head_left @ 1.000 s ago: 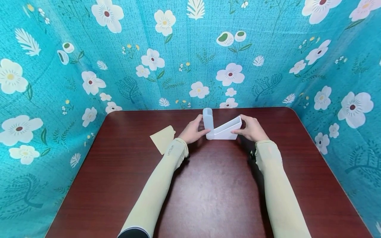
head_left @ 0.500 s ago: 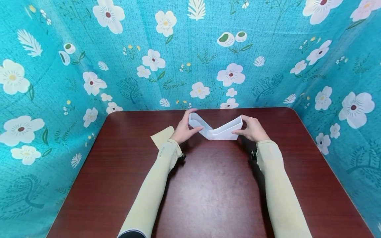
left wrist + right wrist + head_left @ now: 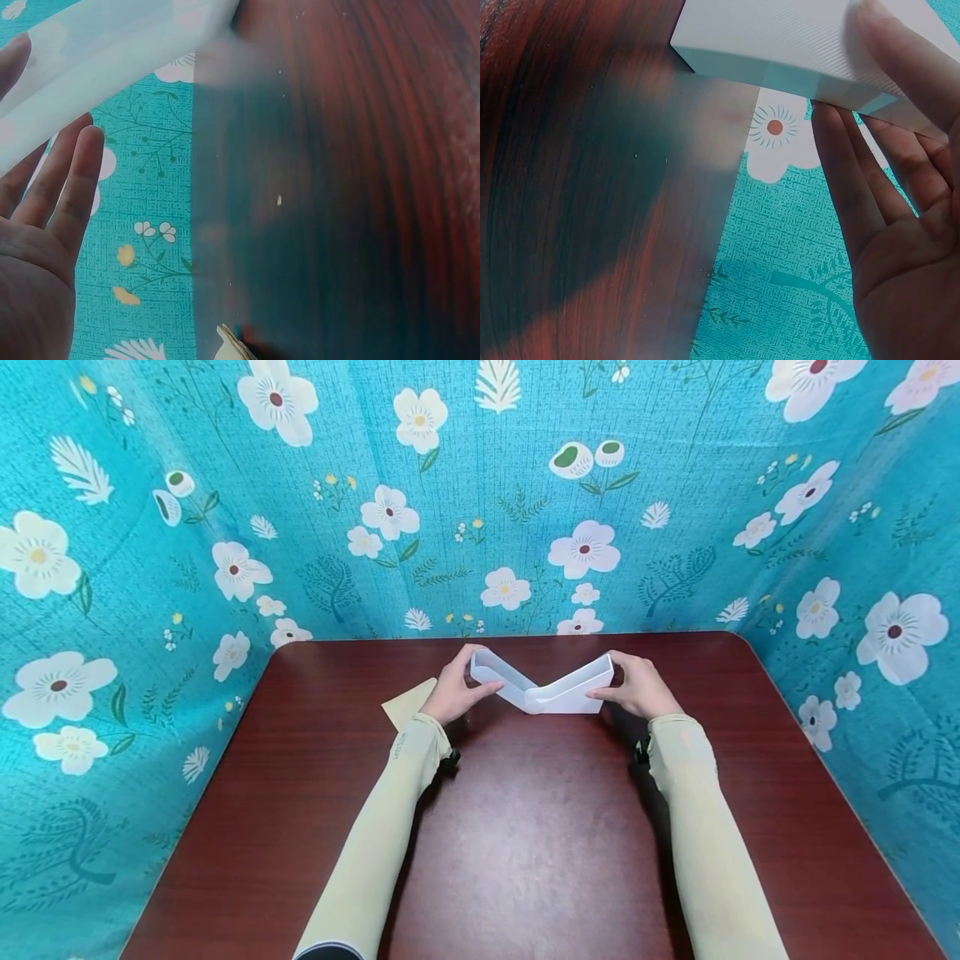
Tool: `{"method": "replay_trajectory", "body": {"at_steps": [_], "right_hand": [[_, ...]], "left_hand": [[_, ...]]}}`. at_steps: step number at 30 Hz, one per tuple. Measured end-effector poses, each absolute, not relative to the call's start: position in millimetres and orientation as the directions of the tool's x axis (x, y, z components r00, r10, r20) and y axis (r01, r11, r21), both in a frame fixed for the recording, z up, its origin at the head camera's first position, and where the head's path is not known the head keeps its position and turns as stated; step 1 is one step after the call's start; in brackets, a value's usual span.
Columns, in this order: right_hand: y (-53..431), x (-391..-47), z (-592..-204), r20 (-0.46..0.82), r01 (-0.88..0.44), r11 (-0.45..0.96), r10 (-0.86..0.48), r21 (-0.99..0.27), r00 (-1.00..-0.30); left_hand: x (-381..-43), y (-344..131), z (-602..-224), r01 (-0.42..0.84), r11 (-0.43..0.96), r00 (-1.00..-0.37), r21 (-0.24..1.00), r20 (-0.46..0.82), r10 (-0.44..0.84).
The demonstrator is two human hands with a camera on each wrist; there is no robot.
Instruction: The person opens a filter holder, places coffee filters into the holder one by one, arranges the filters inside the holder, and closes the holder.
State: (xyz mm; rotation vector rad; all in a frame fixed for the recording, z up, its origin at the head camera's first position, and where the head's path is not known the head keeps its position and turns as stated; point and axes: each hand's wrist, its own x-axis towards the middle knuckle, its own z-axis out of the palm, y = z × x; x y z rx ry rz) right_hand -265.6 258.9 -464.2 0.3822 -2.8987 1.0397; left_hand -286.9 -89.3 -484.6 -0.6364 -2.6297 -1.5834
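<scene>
A long white hinged case stands opened in a V near the table's back edge. My left hand (image 3: 450, 692) pinches the far end of its translucent lid (image 3: 513, 688), which slants up to the left. At the other side my right hand (image 3: 642, 690) holds the raised end of the opaque white base (image 3: 576, 695), thumb on the near face and fingers behind. In the left wrist view the lid (image 3: 112, 64) crosses the top, thumb and fingers on opposite sides. The right wrist view shows the ribbed base (image 3: 780, 34) between thumb and fingers.
A flat pale yellow piece (image 3: 405, 703) lies on the dark red-brown table (image 3: 525, 843), partly hidden by my left hand and sleeve. A turquoise flowered curtain (image 3: 450, 485) hangs behind the table and along both sides.
The lid has swung from nearly upright down to the left, widening the case. My left hand has moved left with it. The right hand and base have hardly moved.
</scene>
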Motion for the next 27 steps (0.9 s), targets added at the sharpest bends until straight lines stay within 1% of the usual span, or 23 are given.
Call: {"method": "replay_trajectory", "body": {"at_steps": [11,16,21,27], "right_hand": [[259.6,-265.5,-463.8,0.101,-0.234,0.745,-0.219,-0.625,-0.970],[259.3,-265.2,-463.2,0.100,-0.231,0.747,-0.217,-0.624,-0.971],[260.7,-263.8,-463.8,0.109,-0.243,0.734,-0.226,-0.635,-0.968],[260.5,-263.1,-463.8,0.126,-0.266,0.725,-0.243,-0.635,-0.962]], "left_hand": [[-285.8,-92.1,-479.9,0.367,0.400,-0.907,0.840,0.226,0.357],[-286.1,-96.0,-477.8,0.394,0.365,-0.899,0.843,0.272,0.344],[-284.6,-100.8,-472.3,0.407,0.341,-0.892,0.847,0.289,0.346],[-282.5,-113.7,-463.8,0.454,0.349,-0.874,0.820,0.332,0.356]]}}
